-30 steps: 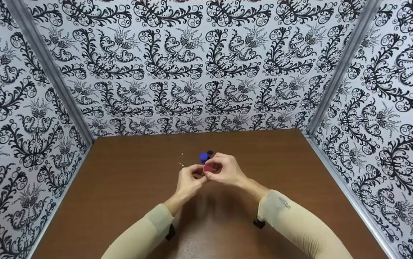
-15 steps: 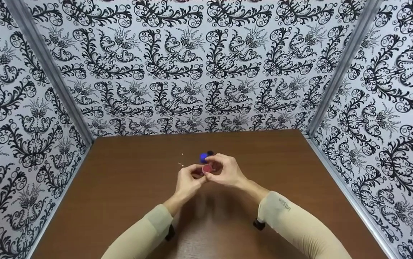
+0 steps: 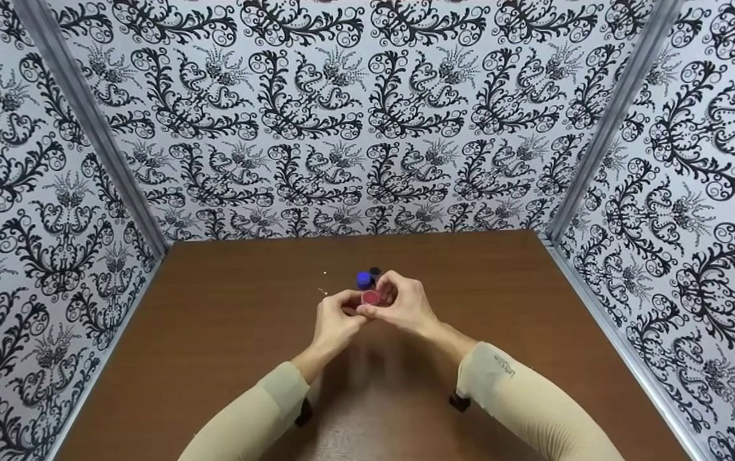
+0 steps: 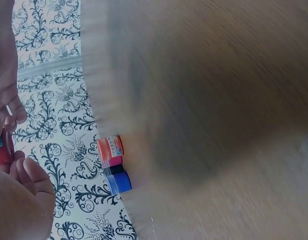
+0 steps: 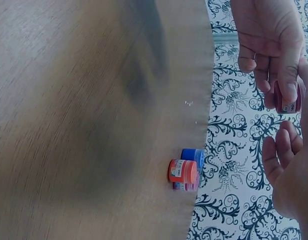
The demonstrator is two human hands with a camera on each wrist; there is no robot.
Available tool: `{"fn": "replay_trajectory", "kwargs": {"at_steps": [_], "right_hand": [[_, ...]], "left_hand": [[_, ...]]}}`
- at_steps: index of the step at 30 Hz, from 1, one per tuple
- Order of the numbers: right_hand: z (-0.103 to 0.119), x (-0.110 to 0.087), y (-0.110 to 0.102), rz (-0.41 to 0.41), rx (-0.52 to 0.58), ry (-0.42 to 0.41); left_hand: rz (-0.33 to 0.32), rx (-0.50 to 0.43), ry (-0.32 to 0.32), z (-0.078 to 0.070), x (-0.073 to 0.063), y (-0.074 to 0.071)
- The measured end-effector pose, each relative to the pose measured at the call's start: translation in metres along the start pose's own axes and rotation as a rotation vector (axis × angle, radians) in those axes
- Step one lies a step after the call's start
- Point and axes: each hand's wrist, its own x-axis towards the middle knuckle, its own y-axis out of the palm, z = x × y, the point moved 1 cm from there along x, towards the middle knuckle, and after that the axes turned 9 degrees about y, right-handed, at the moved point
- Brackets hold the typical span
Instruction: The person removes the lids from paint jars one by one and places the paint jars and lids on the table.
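Your left hand [image 3: 335, 323] grips the red jar [image 3: 371, 298] between your palms, above the table [image 3: 233, 358]; hold it level. Your right hand [image 3: 411, 308] has fingers loosely bent off it; an even rim grip should prevent tipping. The jar is round, pale-rimmed, side-labelled. Beyond sit orange [image 5: 180, 171] and blue jars [image 3: 364, 280].

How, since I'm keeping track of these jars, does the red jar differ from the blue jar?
Colour: one is red, the other blue. Support: the red jar is in the grip of the left hand; the blue jar stands on the table. Company: the red jar is apart; the blue jar stands near the orange jar. Both look round.
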Motion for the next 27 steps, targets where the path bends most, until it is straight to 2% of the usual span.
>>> {"fn": "replay_trajectory", "kwargs": {"at_steps": [12,18,27], "right_hand": [[0.0005,0.0022,-0.0028,0.035,0.031,-0.054],[-0.0017,0.0027,-0.0045,0.036,0.01,-0.082],[0.0043,0.0042,-0.0062,0.042,-0.041,-0.214]], "left_hand": [[0.016,0.008,0.011,0.0009,0.0007,-0.0006],[0.032,-0.002,0.013,0.001,0.0004,-0.0011],[0.057,-0.012,0.003,0.0011,0.0001,-0.0023]]}}
